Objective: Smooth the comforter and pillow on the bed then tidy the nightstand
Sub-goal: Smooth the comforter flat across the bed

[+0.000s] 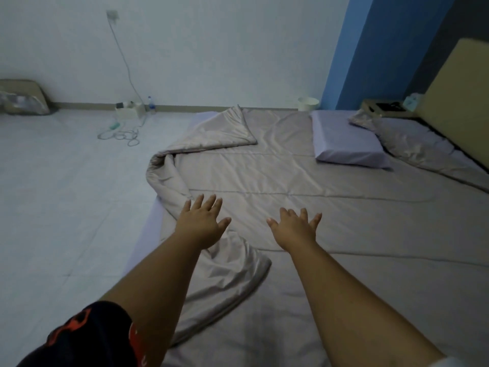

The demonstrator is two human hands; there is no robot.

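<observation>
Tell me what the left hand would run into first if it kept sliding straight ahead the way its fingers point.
Likely the rolled-back fold of the shiny taupe comforter, which bunches up just beyond the open left hand. Depth is hard to judge here, so the fingers may already be touching its near end.

Lighting dim and even, with a cool bluish cast; no source in view. Shadows soft and faint, none hard-edged. Slight sheen on the folded comforter (pixel 211 133) at far left, no glare. Overall softness with compression smear; far details blurred. Wide-angle bending evident at the edges, notably the headboard (pixel 460 96) at right.
</observation>
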